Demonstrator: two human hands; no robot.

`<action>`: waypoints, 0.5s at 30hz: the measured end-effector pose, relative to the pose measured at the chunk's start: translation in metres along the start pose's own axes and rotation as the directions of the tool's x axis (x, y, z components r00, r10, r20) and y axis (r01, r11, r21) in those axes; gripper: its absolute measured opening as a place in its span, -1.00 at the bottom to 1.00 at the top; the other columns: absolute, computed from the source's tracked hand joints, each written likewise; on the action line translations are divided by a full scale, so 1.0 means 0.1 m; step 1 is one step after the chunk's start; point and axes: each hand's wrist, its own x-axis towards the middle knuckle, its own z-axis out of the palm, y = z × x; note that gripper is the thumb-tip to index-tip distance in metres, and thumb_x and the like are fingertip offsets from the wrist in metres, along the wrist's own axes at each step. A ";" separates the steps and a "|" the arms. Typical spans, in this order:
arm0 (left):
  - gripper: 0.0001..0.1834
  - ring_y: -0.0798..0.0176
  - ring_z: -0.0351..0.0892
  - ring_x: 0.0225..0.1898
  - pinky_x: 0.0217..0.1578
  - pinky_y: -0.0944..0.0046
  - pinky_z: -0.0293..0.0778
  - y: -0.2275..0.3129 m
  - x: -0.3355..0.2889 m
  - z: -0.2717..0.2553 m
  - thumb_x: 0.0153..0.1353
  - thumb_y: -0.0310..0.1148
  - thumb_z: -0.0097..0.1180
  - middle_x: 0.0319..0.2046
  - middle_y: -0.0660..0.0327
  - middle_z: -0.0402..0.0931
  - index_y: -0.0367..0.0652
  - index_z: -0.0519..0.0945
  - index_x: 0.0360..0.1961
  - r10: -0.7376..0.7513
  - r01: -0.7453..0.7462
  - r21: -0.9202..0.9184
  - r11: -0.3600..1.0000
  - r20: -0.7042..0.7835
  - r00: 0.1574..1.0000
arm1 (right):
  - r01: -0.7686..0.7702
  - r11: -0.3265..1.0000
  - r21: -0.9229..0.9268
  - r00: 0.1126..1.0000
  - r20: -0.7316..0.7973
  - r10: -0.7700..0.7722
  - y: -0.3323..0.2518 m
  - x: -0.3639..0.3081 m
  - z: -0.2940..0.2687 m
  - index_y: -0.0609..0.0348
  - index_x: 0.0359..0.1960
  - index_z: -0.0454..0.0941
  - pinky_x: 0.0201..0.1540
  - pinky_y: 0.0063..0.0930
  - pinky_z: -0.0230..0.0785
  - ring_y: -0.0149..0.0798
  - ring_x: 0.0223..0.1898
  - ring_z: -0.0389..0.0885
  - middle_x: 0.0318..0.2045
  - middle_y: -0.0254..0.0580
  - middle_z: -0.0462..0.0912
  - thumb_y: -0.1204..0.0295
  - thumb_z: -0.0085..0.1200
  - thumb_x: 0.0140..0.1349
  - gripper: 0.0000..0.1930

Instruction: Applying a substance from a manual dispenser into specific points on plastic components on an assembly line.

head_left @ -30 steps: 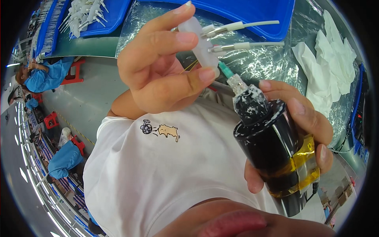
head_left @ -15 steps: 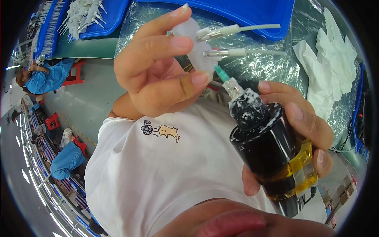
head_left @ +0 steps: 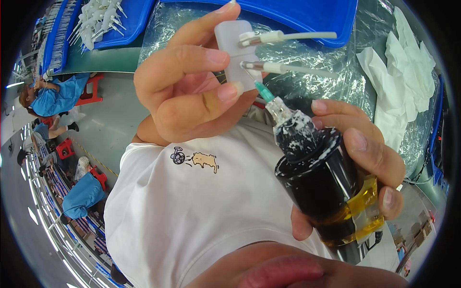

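My left hand (head_left: pixel 189 79) pinches a small white plastic block (head_left: pixel 234 53) from which two thin white stems (head_left: pixel 293 35) with metal collars stick out to the right. My right hand (head_left: pixel 367 151) grips a black dispenser bottle (head_left: pixel 319 185) that holds amber liquid and has yellow tape around its lower part. Its cap is smeared with white residue. A green-hubbed needle tip (head_left: pixel 264 91) on the bottle touches the block's lower stem where that stem meets the block. Both hands are raised close to the camera, above my white shirt.
Behind the hands lies crinkled clear plastic film (head_left: pixel 317 86) under a blue tray (head_left: pixel 307 14). White cloths (head_left: pixel 403 72) are piled at the right. Another blue tray (head_left: pixel 101 26) with several white parts sits top left. People in blue coats (head_left: pixel 62 96) are at the left.
My left hand has turned the white block slightly and brought it closer to the needle. The bottle's tip has risen to meet the lower stem.
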 end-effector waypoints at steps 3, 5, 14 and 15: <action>-0.49 -0.38 0.39 -0.02 -0.01 0.08 0.54 0.01 0.00 0.03 -0.22 -0.76 0.31 -0.10 0.06 0.28 -0.15 0.42 -0.22 -0.067 0.067 -0.005 0.998 -0.059 0.996 | -0.006 1.000 -0.017 1.000 0.000 0.006 0.02 0.00 0.01 -0.18 0.22 -0.01 -0.21 -0.02 0.43 0.18 -0.22 0.50 0.09 0.05 0.28 0.18 0.45 -0.25 0.00; -0.49 -0.41 0.40 -0.04 0.00 0.07 0.53 0.02 0.00 0.02 -0.21 -0.75 0.30 -0.10 0.06 0.28 -0.15 0.42 -0.22 -0.062 0.059 -0.033 0.998 -0.069 0.996 | 0.096 0.995 0.002 0.995 -0.029 -0.096 0.08 -0.01 0.04 -0.17 0.22 -0.01 -0.23 -0.02 0.44 0.15 -0.25 0.51 0.09 0.04 0.29 0.15 0.44 -0.24 0.00; -0.44 -0.51 0.34 -0.05 -0.01 -0.08 0.48 0.01 0.03 -0.09 -0.15 -0.76 0.24 -0.11 0.00 0.32 -0.17 0.39 -0.08 -0.084 0.092 -0.165 0.982 0.053 0.995 | -0.006 1.000 -0.017 1.000 -0.020 0.005 0.00 0.01 0.02 -0.17 0.22 0.00 -0.24 -0.01 0.44 0.10 -0.27 0.52 0.07 0.03 0.30 0.14 0.45 -0.26 0.00; -0.45 -0.52 0.34 -0.04 -0.02 -0.09 0.48 0.02 0.03 -0.08 -0.14 -0.76 0.23 -0.11 -0.01 0.32 -0.17 0.39 -0.08 -0.100 0.107 -0.176 0.979 0.050 0.994 | -0.005 1.000 -0.016 1.000 -0.022 0.005 -0.02 0.02 0.02 -0.17 0.22 0.00 -0.24 -0.01 0.44 0.10 -0.27 0.52 0.07 0.03 0.30 0.14 0.45 -0.26 0.00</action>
